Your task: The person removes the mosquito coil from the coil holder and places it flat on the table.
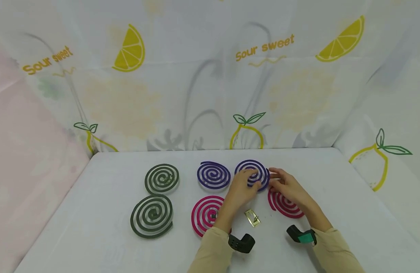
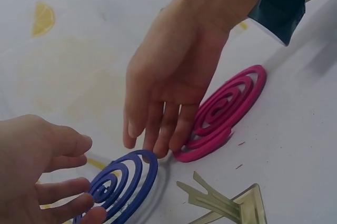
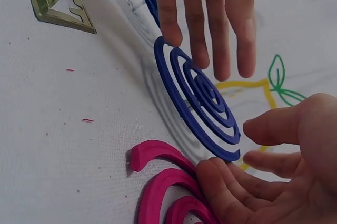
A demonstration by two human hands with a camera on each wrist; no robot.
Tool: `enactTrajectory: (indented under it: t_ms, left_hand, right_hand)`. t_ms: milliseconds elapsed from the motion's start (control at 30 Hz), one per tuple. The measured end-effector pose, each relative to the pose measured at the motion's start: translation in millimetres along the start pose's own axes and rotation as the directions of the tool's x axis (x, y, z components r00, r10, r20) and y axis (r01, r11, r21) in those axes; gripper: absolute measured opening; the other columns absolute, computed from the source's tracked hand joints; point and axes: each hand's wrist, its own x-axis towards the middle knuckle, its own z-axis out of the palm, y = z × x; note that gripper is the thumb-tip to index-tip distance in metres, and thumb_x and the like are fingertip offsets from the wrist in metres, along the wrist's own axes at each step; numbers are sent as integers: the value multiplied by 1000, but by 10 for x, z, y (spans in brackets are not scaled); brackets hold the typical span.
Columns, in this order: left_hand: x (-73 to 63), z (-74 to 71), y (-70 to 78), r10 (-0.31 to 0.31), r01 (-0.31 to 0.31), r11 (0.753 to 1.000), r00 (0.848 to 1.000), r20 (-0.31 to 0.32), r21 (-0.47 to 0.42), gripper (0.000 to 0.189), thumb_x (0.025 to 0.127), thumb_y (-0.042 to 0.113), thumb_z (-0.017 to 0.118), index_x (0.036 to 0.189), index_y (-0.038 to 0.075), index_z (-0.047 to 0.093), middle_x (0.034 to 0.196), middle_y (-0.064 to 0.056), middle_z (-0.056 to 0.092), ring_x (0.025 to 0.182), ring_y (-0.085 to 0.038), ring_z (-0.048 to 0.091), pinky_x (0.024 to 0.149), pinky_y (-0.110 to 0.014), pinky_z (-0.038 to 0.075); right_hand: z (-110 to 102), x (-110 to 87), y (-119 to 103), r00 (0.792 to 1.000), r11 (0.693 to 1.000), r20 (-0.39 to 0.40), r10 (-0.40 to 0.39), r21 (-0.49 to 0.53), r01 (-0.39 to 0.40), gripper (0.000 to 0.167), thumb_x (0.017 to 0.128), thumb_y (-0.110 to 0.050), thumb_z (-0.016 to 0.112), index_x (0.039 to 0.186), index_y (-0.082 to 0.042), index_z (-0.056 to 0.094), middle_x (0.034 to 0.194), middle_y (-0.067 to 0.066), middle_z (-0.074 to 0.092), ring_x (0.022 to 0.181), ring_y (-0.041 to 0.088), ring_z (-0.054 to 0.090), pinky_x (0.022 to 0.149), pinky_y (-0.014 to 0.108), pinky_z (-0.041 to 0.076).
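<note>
A blue mosquito coil (image 1: 249, 161) stands raised above the white table between the two hands. My left hand (image 1: 241, 189) is at its near left side, fingers spread and loosely bent, holding nothing. At its right edge is my right hand (image 1: 290, 189), fingers slightly bent with the thumb apart. In the right wrist view the right fingertips are close to the coil's outer end; whether they touch is unclear. Beneath the right hand lies a pink mosquito coil (image 1: 287, 206), partly covered. A small gold metal coil stand (image 1: 252, 218) lies between the forearms.
A second blue coil (image 1: 213, 175) is left of the hands, and another pink coil (image 1: 207, 201) is partly behind the left forearm. Two dark green coils (image 1: 162, 179) are farther left. A patterned cloth (image 1: 182, 87) hangs behind the table.
</note>
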Motion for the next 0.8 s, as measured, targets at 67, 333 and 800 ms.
enactTrajectory:
  t_ms: [67, 333, 800]
  left_hand:
    - [0, -15, 5, -6, 5, 1000, 998, -64, -25, 37, 88, 17, 61, 123, 6, 61, 127, -16, 57, 121, -35, 50, 103, -45, 39]
    - [4, -16, -24, -76, 60, 994, 979, -190, -88, 44, 85, 11, 60, 127, 0, 55, 135, -27, 44, 126, -42, 41, 104, -53, 36]
    - [-1, 0, -61, -188, 184, 980, 981, -51, -74, 58, 87, 15, 58, 139, -3, 40, 144, -33, 31, 133, -48, 35, 109, -54, 32]
  right_hand:
    - [1, 3, -4, 1000, 1000, -3, 1, 17, -1, 55, 98, -16, 50, 144, 4, 27, 135, 34, 44, 105, 33, 61, 82, 31, 55]
    - [14, 12, 4, 999, 999, -10, 30, 14, -30, 54, 97, -16, 49, 143, 5, 29, 134, 33, 45, 104, 32, 62, 83, 32, 55]
    - [20, -6, -22, 1000, 999, -4, 30, -18, -30, 54, 98, -18, 48, 143, 6, 30, 133, 30, 46, 104, 30, 62, 87, 37, 54]
